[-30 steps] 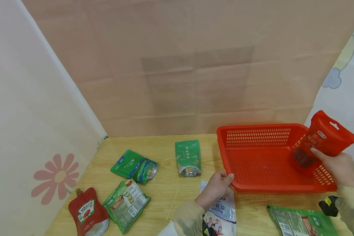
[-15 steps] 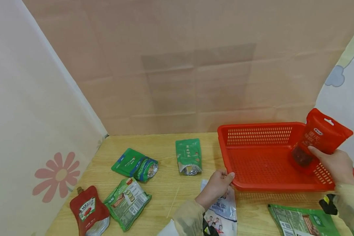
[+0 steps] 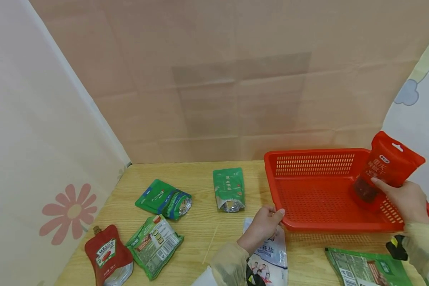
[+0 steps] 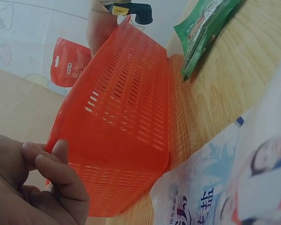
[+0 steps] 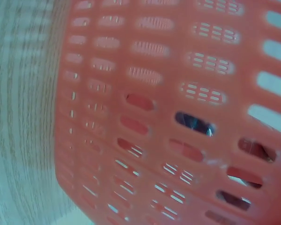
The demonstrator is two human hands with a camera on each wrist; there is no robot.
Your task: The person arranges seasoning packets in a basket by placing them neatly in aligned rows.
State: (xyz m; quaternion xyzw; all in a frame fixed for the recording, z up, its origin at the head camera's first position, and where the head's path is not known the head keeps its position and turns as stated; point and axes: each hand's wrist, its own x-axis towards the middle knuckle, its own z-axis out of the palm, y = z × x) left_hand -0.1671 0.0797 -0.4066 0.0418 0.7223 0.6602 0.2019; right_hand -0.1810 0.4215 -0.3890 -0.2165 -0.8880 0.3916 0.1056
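Observation:
A red perforated basket (image 3: 321, 198) stands on the right of the table. My left hand (image 3: 261, 226) grips its near left corner, fingers curled over the rim, as the left wrist view (image 4: 42, 180) also shows. At the basket's right end my right hand (image 3: 407, 198) holds a red pouch (image 3: 386, 163), thumb on its front, the pouch tilted with its lower part inside the basket. In the right wrist view the basket wall (image 5: 178, 140) fills most of the picture and hides the hand.
Under and below my left hand lies a white-and-blue salt packet (image 3: 268, 270). A green packet (image 3: 370, 268) lies before the basket. Leftward are a small green pouch (image 3: 228, 188), a green-and-blue pouch (image 3: 162, 200), another green packet (image 3: 155, 246) and a red ketchup pouch (image 3: 107, 254).
The red pouch and my right hand have shifted slightly left in the head view, which itself has moved a little. My left hand keeps its grip on the basket corner.

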